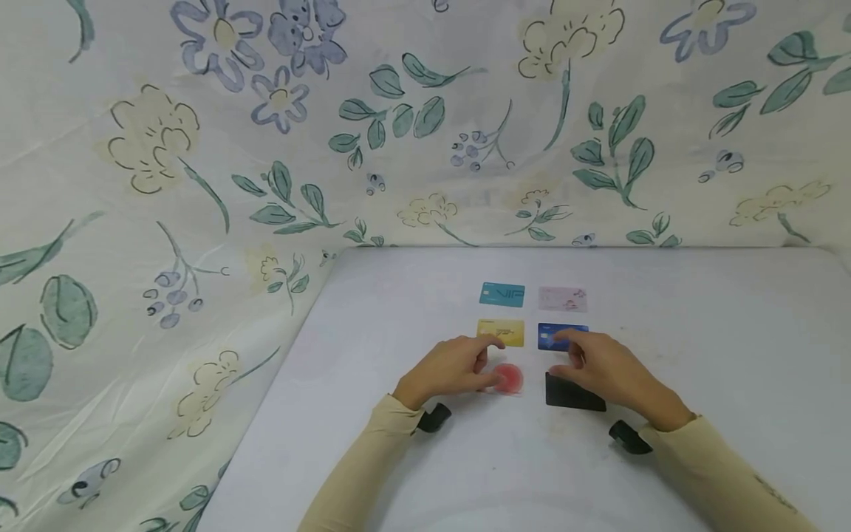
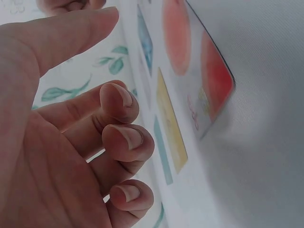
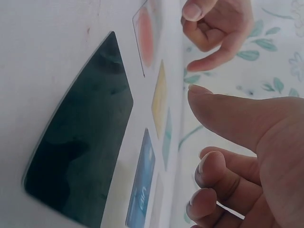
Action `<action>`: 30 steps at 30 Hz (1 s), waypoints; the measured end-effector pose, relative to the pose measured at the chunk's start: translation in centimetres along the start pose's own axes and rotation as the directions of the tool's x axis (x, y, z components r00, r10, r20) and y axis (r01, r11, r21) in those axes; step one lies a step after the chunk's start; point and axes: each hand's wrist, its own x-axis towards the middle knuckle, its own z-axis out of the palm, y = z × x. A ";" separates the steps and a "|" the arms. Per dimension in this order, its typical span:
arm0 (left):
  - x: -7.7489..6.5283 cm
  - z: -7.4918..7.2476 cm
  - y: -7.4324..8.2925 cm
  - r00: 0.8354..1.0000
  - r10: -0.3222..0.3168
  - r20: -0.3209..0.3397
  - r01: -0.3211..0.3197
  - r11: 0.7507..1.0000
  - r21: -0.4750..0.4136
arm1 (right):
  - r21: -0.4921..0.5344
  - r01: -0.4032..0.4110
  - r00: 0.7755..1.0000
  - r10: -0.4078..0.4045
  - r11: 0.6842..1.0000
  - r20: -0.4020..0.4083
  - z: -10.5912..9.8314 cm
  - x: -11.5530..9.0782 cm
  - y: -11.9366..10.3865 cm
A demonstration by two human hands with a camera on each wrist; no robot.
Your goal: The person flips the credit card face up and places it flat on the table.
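Six flat cards lie in two columns on the white table. My left hand (image 1: 455, 367) hovers over the left column, thumb near the clear card with red circles (image 1: 510, 379) and fingers by the yellow card (image 1: 512, 336). Loosely bent, its fingers hold nothing in the left wrist view. Above the right column hangs my right hand (image 1: 608, 369), fingertips over the blue card (image 1: 547, 341) and thumb over the black card (image 1: 575, 395). A gap shows between that hand and the black card (image 3: 85, 128) in the right wrist view; nothing is in its grasp.
Farther back are a teal VIP card (image 1: 501, 294) and a pale pink card (image 1: 562, 298). The white table (image 1: 372, 310) ends at a floral cloth (image 1: 399, 185) behind and to the left. A black wrist device (image 1: 435, 418) sits at the left cuff, another black device (image 1: 629, 437) at the right.
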 end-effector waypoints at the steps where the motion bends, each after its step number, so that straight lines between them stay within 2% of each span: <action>1: 0.1 0.0 0.1 1.000 0.002 -0.002 -0.002 1.000 0.003 | -0.002 0.000 1.000 0.000 1.000 -0.004 -0.1 -0.1 0.1; 15: 1.3 0.6 1.6 0.999 0.052 -0.011 -0.052 0.998 0.045 | -0.015 0.013 0.999 -0.014 1.000 -0.045 -0.9 -1.5 0.9; 24: 2.0 1.0 2.8 0.998 0.065 -0.001 -0.065 0.995 0.080 | -0.033 -0.039 0.999 0.039 0.999 -0.018 -1.6 -2.4 1.4; 30: 2.4 1.3 3.6 0.998 0.056 0.013 -0.057 0.994 0.089 | -0.025 -0.031 0.999 0.032 0.999 0.007 -1.7 -2.7 1.8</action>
